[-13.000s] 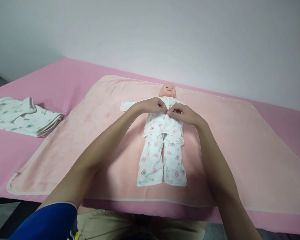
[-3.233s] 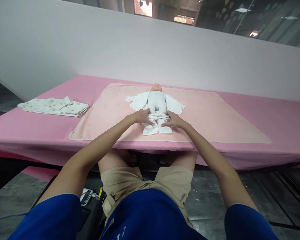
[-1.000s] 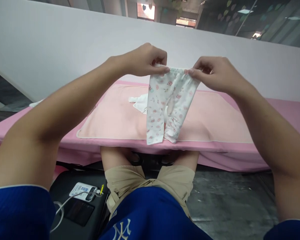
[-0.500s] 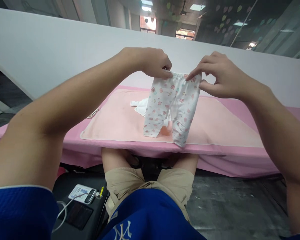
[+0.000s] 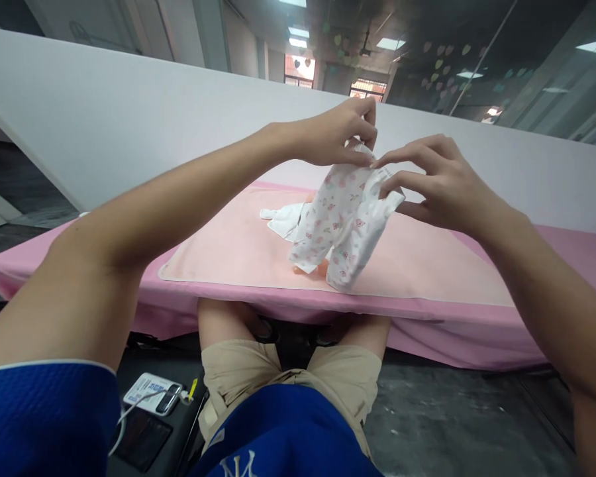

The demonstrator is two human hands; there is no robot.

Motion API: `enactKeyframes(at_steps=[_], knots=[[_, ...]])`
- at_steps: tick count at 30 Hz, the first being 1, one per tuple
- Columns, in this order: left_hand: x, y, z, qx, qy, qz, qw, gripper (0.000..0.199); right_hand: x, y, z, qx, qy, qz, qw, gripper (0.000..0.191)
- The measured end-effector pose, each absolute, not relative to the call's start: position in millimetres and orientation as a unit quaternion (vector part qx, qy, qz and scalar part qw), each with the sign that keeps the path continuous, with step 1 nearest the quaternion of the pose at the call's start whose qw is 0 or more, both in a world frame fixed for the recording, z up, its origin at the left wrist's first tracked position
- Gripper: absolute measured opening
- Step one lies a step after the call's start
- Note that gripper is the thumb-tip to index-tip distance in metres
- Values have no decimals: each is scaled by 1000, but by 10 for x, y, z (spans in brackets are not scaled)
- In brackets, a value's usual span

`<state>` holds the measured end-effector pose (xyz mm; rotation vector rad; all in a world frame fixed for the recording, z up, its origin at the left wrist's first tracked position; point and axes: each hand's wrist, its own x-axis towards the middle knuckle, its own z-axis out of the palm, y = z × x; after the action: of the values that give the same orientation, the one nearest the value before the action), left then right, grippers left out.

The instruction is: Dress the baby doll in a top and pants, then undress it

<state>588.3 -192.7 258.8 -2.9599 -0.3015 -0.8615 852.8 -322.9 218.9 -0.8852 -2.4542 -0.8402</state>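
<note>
Head cam: L hand point(image 5: 335, 138) & R hand point(image 5: 440, 179) gripped pants point(image 5: 338, 211) at waist, closer tog. than before; white w/ pink prints, slanted.

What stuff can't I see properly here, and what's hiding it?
In the head view:
Most of the doll: hidden behind the held-up pants.
Part of the white top: hidden behind the pants too.
The letters on the blue shirt: cut off by the bottom edge.
Print on the white gadget: too small to read.
</note>
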Motion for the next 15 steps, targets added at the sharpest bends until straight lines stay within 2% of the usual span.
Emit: enactKeyframes(at_steps=[4, 11, 15], knots=[[5961, -1995, 2595, -955, -103, -278, -9, 33, 8491, -3186, 2183, -330, -872, -285, 223, 17], [6081, -2120, 2461, -951, -130, -279, -27, 33, 8452, -3062, 2159, -374, -813, -335, 297, 12], [6111, -2153, 2398, -952, -116, -276, -68, 35, 8389, -3020, 2137, -391, -792, -320, 343, 20]])
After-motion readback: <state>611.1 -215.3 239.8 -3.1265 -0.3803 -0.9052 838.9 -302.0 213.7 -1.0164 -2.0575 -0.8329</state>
